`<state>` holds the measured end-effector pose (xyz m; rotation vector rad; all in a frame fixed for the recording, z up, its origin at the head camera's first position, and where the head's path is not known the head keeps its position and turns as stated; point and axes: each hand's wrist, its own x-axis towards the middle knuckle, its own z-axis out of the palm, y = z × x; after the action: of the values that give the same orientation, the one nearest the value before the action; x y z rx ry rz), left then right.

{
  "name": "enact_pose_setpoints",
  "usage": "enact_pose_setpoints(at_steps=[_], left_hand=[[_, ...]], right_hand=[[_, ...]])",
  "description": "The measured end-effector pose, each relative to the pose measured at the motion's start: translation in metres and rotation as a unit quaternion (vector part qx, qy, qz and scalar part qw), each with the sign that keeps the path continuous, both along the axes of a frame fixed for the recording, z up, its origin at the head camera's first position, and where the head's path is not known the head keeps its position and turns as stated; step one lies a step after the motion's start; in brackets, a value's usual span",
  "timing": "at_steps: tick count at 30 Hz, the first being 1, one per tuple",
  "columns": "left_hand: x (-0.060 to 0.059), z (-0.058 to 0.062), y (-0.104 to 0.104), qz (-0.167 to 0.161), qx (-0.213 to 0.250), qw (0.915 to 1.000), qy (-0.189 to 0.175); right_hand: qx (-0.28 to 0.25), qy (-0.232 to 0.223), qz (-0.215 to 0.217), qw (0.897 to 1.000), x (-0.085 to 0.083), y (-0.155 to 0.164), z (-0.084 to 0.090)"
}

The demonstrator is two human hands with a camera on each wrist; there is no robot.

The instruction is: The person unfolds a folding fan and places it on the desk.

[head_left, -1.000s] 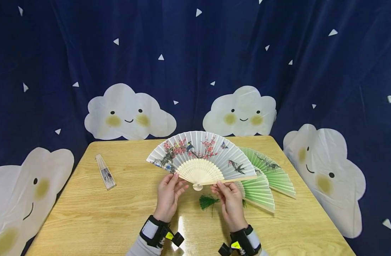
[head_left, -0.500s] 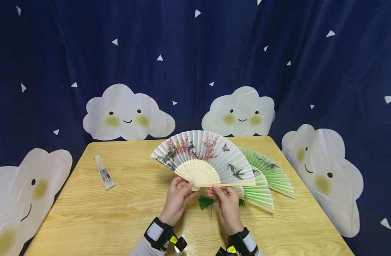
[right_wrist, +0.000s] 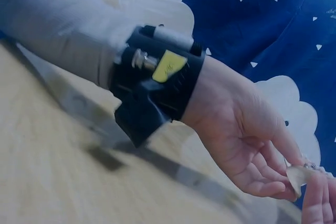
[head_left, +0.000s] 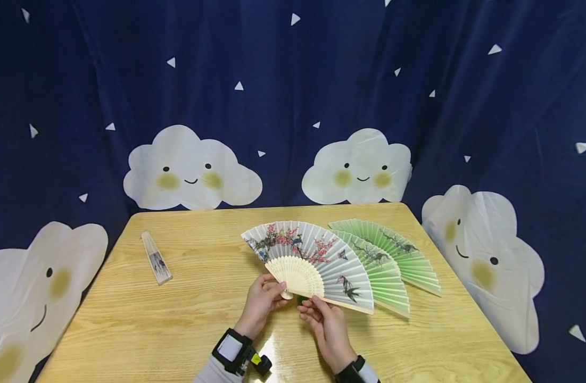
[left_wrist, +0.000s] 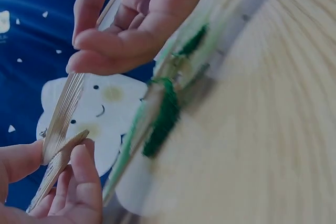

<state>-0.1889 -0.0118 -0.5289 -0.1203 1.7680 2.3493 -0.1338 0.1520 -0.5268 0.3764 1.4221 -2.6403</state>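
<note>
right hand [head_left: 321, 319] pinches the white painted fan [head_left: 316, 260] by its lower guard stick; left hand [head_left: 265, 298] pinches it near the pivot. fan is spread open, held just above the tabletop [head_left: 178, 319], overlapping two open green fans [head_left: 393, 260] lying behind it on the right. closed fan [head_left: 156, 259] lies far left.

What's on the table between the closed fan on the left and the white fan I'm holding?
Nothing: in the head view, only bare wooden table lies between the closed fan and the white fan.
</note>
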Motion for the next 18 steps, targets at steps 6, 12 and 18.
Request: enact_pose_setpoints(at_steps=[6,12,18], left_hand=[[0.002,-0.014,-0.004,-0.016,-0.025,0.9994,-0.018],[0.004,-0.02,-0.007,-0.033,-0.057,0.9976,-0.022],[0.006,-0.019,-0.01,-0.052,-0.088,0.9945,-0.023]], right_hand=[[-0.018,-0.039,0.025,0.999,0.008,0.0,-0.009],[-0.033,-0.07,0.039,0.996,0.016,-0.002,-0.016],[-0.05,-0.083,0.043,0.994,0.022,-0.004,-0.02]])
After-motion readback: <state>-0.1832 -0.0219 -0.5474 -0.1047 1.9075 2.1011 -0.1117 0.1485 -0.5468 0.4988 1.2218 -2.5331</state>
